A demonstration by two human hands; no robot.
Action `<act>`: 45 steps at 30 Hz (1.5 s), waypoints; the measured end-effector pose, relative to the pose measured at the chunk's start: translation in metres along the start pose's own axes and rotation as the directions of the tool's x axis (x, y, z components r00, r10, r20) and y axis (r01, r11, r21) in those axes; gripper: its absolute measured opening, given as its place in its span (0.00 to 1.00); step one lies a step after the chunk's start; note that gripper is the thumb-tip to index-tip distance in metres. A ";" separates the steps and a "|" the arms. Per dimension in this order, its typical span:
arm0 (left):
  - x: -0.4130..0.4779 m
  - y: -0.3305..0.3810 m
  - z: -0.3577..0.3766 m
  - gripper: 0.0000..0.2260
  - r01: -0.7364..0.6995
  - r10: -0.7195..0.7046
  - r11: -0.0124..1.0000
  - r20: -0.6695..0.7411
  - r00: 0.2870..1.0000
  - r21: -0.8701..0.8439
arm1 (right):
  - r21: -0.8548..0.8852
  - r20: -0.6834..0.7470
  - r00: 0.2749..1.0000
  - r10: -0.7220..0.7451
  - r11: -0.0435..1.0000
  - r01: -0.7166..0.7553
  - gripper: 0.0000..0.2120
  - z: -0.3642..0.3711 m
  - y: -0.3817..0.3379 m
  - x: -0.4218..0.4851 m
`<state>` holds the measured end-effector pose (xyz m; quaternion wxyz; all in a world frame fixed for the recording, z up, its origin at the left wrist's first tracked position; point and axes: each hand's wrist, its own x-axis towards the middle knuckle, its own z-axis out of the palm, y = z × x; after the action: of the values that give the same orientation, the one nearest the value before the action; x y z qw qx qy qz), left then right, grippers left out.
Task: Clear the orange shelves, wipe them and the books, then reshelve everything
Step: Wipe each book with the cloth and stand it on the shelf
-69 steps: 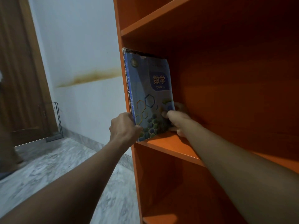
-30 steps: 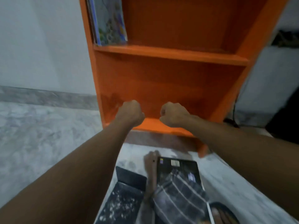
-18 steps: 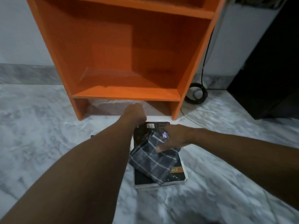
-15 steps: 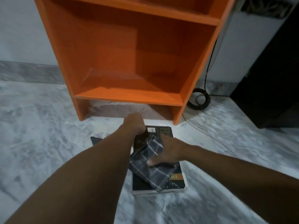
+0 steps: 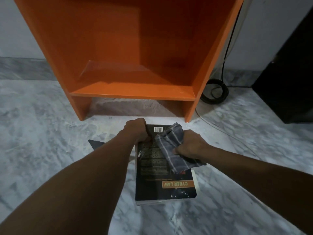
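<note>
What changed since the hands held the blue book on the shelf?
Both hands came down to the floor. The left hand now grips the black book at its far edge; the right hand has gathered up the checked cloth. The orange shelves stayed put.

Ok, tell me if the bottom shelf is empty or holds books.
Empty: the bottom shelf shows only bare orange board; the book lies flat on the floor before it.
</note>
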<state>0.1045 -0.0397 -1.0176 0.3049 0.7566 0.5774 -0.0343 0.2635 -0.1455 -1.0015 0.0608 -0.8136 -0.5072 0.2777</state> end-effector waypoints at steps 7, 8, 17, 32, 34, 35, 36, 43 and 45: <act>0.010 0.016 0.001 0.15 0.118 -0.118 0.993 0.003 0.993 -0.027 | -0.003 -0.100 0.993 0.068 0.998 -0.069 0.24 0.010 0.001 -0.006; 0.012 0.017 0.001 0.13 0.150 -0.150 0.987 0.004 0.989 -0.056 | -0.006 -0.105 0.992 0.074 0.997 -0.075 0.24 0.010 0.000 -0.005; 0.011 0.029 -0.002 0.22 0.149 -0.173 0.916 -0.030 0.985 -0.372 | 0.088 -0.105 0.987 0.121 0.990 -0.112 0.25 0.013 0.007 -0.002; -0.032 0.043 -0.041 0.05 0.188 0.113 0.441 0.262 0.958 -0.878 | 0.205 -0.353 0.928 -0.117 0.958 0.199 0.16 -0.009 0.023 -0.035; -0.037 0.044 -0.054 0.07 0.134 0.107 0.422 0.196 0.975 -0.897 | 0.173 -0.389 0.894 -0.223 0.935 0.309 0.19 -0.029 0.018 -0.050; -0.040 0.045 -0.061 0.08 0.108 0.096 0.405 0.160 0.982 -0.908 | 0.147 -0.414 0.867 -0.277 0.919 0.364 0.22 -0.040 0.014 -0.056; -0.042 0.046 -0.069 0.08 0.083 0.091 0.390 0.128 0.988 -0.917 | 0.109 -0.455 0.826 -0.333 0.899 0.423 0.25 -0.054 0.009 -0.060; -0.070 0.059 -0.124 0.11 -0.122 0.050 0.331 -0.112 0.992 -0.936 | -0.299 -0.670 0.343 -0.658 0.663 0.687 0.16 -0.179 -0.064 -0.058; -0.079 0.058 -0.135 0.08 -0.171 0.012 0.297 -0.176 0.984 -0.939 | -0.428 -0.622 0.247 -0.743 0.588 0.686 0.17 -0.198 -0.083 -0.055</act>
<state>0.0903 -0.0479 -0.8517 0.6543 0.4625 0.4608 0.3817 0.2809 -0.1168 -0.7825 0.3560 -0.5292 -0.7529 -0.1623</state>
